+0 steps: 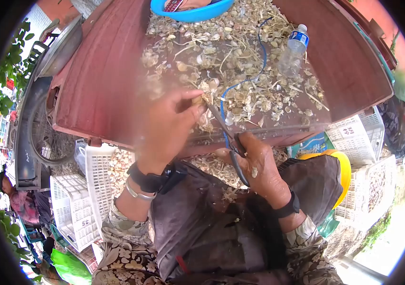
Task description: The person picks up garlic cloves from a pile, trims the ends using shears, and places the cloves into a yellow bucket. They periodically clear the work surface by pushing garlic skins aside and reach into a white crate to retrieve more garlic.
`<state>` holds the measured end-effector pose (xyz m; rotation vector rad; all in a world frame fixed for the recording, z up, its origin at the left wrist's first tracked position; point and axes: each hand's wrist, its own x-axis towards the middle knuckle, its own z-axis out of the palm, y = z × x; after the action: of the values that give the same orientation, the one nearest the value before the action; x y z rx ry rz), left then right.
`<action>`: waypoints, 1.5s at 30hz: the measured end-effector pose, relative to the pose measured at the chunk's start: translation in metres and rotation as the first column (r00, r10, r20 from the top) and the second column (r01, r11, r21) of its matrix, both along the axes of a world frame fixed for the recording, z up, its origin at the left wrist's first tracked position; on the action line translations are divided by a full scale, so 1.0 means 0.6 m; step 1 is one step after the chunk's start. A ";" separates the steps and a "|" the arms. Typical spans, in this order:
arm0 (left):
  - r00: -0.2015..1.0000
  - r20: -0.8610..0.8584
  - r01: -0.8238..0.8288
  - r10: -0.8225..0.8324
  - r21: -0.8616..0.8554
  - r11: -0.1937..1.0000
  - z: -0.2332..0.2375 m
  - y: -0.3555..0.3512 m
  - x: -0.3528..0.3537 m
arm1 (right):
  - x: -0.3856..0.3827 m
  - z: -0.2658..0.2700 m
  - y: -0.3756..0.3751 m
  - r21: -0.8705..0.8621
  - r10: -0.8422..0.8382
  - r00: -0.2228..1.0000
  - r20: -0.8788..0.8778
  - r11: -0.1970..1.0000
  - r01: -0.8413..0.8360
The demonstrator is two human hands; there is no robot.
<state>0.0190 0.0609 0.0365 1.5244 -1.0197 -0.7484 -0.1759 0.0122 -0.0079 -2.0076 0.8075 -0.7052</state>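
Note:
My left hand (pixel 171 121) is closed, with thumb and fingertips pinched on a small garlic piece (pixel 199 99) over the near part of the red cart bed (pixel 100 80). My right hand (pixel 259 166) is wrapped round the handles of dark scissors (pixel 231 137). Their blades point up and left, with the tips at the garlic piece. Whether the blades touch it is too small to tell. Loose garlic skins and stalks (pixel 250 102) lie on the bed beyond both hands. A blue cord (pixel 262 52) runs across them.
A clear plastic bottle (pixel 293 52) lies at the back right, and a blue basin (pixel 193 14) at the far edge. White crates (pixel 71 209) flank my lap, one with garlic cloves (pixel 119 171). A yellow rim (pixel 345 175) is beside my right arm. A person (pixel 22 199) is at far left.

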 end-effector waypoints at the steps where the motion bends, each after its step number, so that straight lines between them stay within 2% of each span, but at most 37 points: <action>1: 1.000 0.018 0.004 -0.003 -0.024 1.000 -0.004 -0.004 0.003 | 0.002 0.000 -0.001 0.049 0.016 1.000 0.015 0.999 -0.017; 3: 0.999 0.053 0.013 -0.009 -0.072 0.997 -0.018 -0.016 0.012 | 0.006 0.000 -0.004 0.146 0.044 0.998 0.046 0.988 -0.051; 4: 1.000 0.020 0.018 -0.017 -0.056 0.998 -0.023 -0.019 0.015 | 0.006 0.004 -0.005 0.305 0.043 0.996 0.077 0.950 -0.064; 6: 0.999 -0.043 0.030 -0.031 -0.022 0.999 -0.031 -0.024 0.020 | 0.006 0.014 -0.005 0.595 0.021 0.991 0.135 0.798 -0.098; 9: 0.945 -0.321 0.041 -0.068 -0.090 0.995 -0.059 -0.044 0.026 | 0.020 0.005 -0.011 0.628 -0.045 0.987 0.157 0.776 -0.064; 12: 0.944 -0.326 0.056 -0.058 -0.013 0.998 -0.057 -0.047 0.027 | 0.024 0.012 -0.027 0.672 -0.189 0.961 0.201 0.741 0.005; 13: 0.983 -0.166 0.073 -0.076 -0.026 0.997 -0.057 -0.048 0.025 | 0.026 0.013 -0.031 0.687 -0.251 0.940 0.230 0.726 0.025; 14: 0.996 -0.002 0.092 -0.092 -0.033 0.995 -0.058 -0.046 0.021 | 0.021 0.017 -0.042 0.667 -0.197 0.953 0.231 0.745 -0.007; 16: 0.964 0.227 0.157 -0.138 -0.064 0.986 -0.052 -0.042 0.005 | 0.033 0.018 -0.053 0.639 -0.195 0.940 0.280 0.768 -0.032; 17: 0.941 0.295 0.199 -0.165 -0.092 0.976 -0.042 -0.040 -0.006 | 0.041 0.019 -0.054 0.623 -0.192 0.932 0.306 0.781 -0.043; 18: 0.912 0.365 0.242 -0.184 -0.119 0.963 -0.032 -0.038 -0.015 | 0.051 0.021 -0.051 0.655 -0.257 0.897 0.358 0.754 -0.045; 21: 0.934 0.302 0.222 -0.191 -0.072 0.972 -0.015 -0.030 -0.032 | 0.058 0.018 -0.058 0.665 -0.214 0.889 0.406 0.736 -0.127; 22: 0.960 0.217 0.199 -0.176 -0.087 0.976 -0.017 -0.029 -0.033 | 0.053 0.024 -0.062 0.666 -0.189 0.909 0.370 0.736 -0.118; 24: 0.988 0.039 0.154 -0.151 -0.112 0.982 -0.026 -0.029 -0.032 | 0.048 0.022 -0.062 0.678 -0.186 0.880 0.436 0.712 -0.185; 27: 0.978 0.136 0.179 -0.158 -0.164 0.970 -0.026 -0.028 -0.032 | 0.042 0.029 -0.062 0.684 -0.172 0.861 0.479 0.688 -0.244; 30: 0.979 0.002 0.204 -0.205 -0.124 0.971 -0.015 -0.022 -0.042 | 0.044 0.038 -0.060 0.663 -0.168 0.851 0.497 0.706 -0.248; 33: 0.971 -0.005 0.234 -0.239 -0.178 0.956 -0.015 -0.024 -0.040 | 0.046 0.048 -0.051 0.644 -0.212 0.855 0.473 0.746 -0.171; 35: 0.965 0.049 0.260 -0.256 -0.170 0.951 -0.006 -0.021 -0.040 | 0.051 0.052 -0.045 0.629 -0.254 0.867 0.428 0.773 -0.084; 39: 0.940 0.242 0.283 -0.239 -0.165 0.945 -0.001 -0.020 -0.039 | 0.043 0.038 -0.042 0.493 -0.199 0.895 0.400 0.869 -0.027; 42: 0.943 0.190 0.291 -0.271 -0.085 0.953 0.015 -0.014 -0.044 | 0.038 0.031 -0.040 0.390 -0.158 0.904 0.398 0.921 -0.011; 45: 0.953 0.085 0.301 -0.292 -0.132 0.944 0.006 -0.012 -0.052 | 0.035 0.032 -0.035 0.381 -0.164 0.907 0.389 0.924 0.003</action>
<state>-0.0123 0.0539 0.0400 1.2921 -1.3429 -0.8184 -0.1551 -0.0087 0.0114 -1.4179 0.7111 -0.9151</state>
